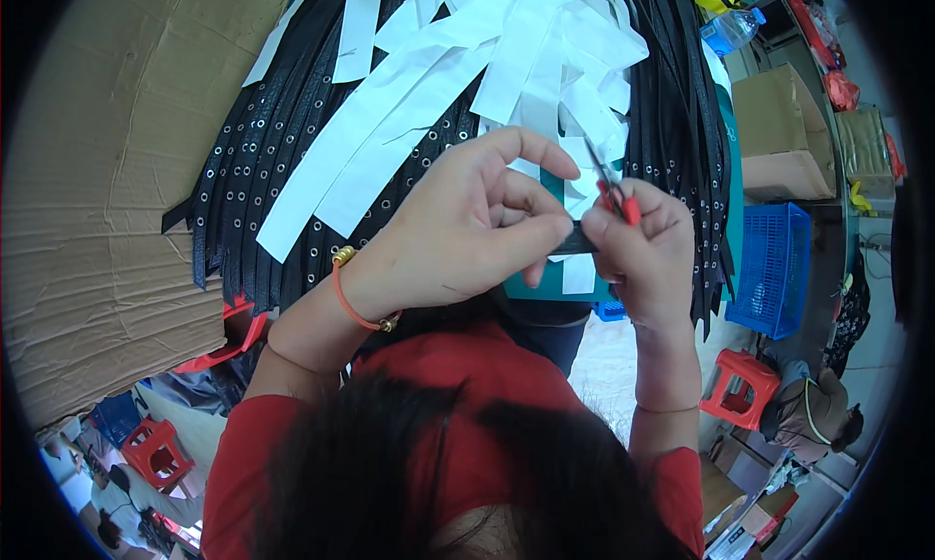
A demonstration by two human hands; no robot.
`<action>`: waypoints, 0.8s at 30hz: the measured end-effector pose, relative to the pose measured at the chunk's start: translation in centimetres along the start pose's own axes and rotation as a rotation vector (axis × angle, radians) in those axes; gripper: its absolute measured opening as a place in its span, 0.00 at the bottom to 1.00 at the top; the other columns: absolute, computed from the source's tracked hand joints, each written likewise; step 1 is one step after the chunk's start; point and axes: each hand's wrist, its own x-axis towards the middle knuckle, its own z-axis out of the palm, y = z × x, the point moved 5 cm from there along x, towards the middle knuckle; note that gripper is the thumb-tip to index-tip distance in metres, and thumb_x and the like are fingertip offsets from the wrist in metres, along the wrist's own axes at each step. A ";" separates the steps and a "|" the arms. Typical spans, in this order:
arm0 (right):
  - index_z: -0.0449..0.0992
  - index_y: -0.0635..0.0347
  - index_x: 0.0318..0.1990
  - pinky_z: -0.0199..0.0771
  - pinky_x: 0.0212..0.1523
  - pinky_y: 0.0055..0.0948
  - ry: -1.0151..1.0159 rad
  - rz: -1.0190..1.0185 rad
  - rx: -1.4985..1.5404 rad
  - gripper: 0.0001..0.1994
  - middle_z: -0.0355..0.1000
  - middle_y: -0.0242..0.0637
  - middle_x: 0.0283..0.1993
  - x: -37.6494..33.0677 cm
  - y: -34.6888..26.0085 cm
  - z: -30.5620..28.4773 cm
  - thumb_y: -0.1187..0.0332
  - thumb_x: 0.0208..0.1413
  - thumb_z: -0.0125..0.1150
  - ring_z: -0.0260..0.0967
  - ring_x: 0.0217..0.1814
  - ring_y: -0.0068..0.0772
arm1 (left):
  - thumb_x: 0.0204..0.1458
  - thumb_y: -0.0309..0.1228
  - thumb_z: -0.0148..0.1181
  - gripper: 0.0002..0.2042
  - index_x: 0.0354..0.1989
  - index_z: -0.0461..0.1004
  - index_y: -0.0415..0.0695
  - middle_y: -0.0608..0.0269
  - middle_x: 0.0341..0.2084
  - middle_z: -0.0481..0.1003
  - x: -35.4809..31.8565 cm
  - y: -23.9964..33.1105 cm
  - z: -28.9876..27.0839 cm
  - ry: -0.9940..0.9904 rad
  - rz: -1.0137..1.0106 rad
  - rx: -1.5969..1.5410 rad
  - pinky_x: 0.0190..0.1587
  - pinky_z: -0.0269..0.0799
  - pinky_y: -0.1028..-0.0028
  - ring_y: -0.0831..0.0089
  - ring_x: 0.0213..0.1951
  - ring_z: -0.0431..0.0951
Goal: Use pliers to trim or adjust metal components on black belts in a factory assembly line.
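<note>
Both hands are raised in front of my chest, over the near edge of a work table. My left hand (477, 209) pinches a short piece of black strap (577, 241) between thumb and fingers, its index finger bent outward. In my right hand (643, 248) is a pair of small scissors (606, 182) with red handles, the blades pointing up and away. The right thumb also touches the strap's other end. Beyond the hands lie long white strips (380, 122) on rows of black belts (258, 156) with metal eyelets.
A large cardboard sheet (107, 170) stands along the left. To the right are a blue plastic basket (774, 268), an open cardboard box (779, 122) and a red stool (740, 390). A water bottle (732, 32) lies at the far right. Other people (813, 414) sit nearby.
</note>
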 end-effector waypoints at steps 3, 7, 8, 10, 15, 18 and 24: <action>0.66 0.60 0.27 0.41 0.10 0.13 0.125 0.024 0.119 0.04 0.54 0.21 0.12 0.9 -0.7 -0.4 0.72 0.48 0.54 0.45 0.09 0.09 | 0.48 0.22 0.53 0.15 0.44 0.62 0.31 0.55 0.25 0.75 0.1 -0.9 0.0 -0.046 0.047 -0.057 0.25 0.69 0.84 0.79 0.22 0.74; 0.66 0.58 0.27 0.40 0.10 0.14 0.094 0.006 0.131 0.05 0.53 0.21 0.12 1.7 -0.9 -1.6 0.70 0.51 0.53 0.43 0.09 0.10 | 0.50 0.24 0.51 0.13 0.42 0.64 0.28 0.48 0.28 0.75 0.3 -2.4 -0.3 -0.189 -0.051 -0.139 0.32 0.74 0.78 0.69 0.28 0.77; 0.66 0.58 0.27 0.40 0.10 0.14 0.092 0.006 0.129 0.05 0.53 0.21 0.12 1.9 -0.7 -1.5 0.70 0.51 0.53 0.43 0.09 0.10 | 0.51 0.24 0.50 0.13 0.41 0.65 0.27 0.46 0.29 0.75 0.2 -2.4 -0.4 -0.180 -0.031 -0.193 0.32 0.75 0.75 0.67 0.29 0.78; 0.66 0.59 0.27 0.40 0.11 0.14 0.175 -0.123 -0.080 0.06 0.53 0.20 0.12 1.9 -1.2 -1.8 0.68 0.52 0.53 0.43 0.10 0.09 | 0.50 0.24 0.50 0.13 0.41 0.65 0.26 0.44 0.30 0.75 0.1 -2.3 -0.4 -0.133 -0.044 -0.205 0.32 0.76 0.74 0.65 0.30 0.78; 0.67 0.64 0.27 0.44 0.14 0.13 0.205 -0.687 -0.552 0.09 0.60 0.25 0.20 -1.9 -3.2 -1.6 0.71 0.45 0.62 0.50 0.15 0.08 | 0.50 0.24 0.51 0.13 0.40 0.65 0.25 0.43 0.31 0.74 0.2 -2.2 -0.7 -0.018 -0.070 -0.183 0.31 0.77 0.72 0.63 0.31 0.78; 0.67 0.64 0.25 0.51 0.13 0.17 0.220 -0.806 -0.864 0.13 0.58 0.28 0.16 -2.8 -3.4 -0.1 0.69 0.40 0.67 0.53 0.13 0.13 | 0.49 0.23 0.51 0.13 0.41 0.65 0.25 0.43 0.31 0.75 -0.1 -2.0 -0.7 -0.003 -0.086 -0.183 0.31 0.77 0.73 0.62 0.31 0.78; 0.67 0.64 0.26 0.56 0.13 0.23 0.216 -0.923 -1.163 0.14 0.58 0.33 0.15 -3.0 -2.6 0.9 0.67 0.39 0.67 0.58 0.13 0.28 | 0.50 0.20 0.49 0.11 0.42 0.65 0.28 0.48 0.29 0.75 -0.3 -2.3 -0.2 0.035 0.014 -0.116 0.29 0.76 0.76 0.68 0.31 0.78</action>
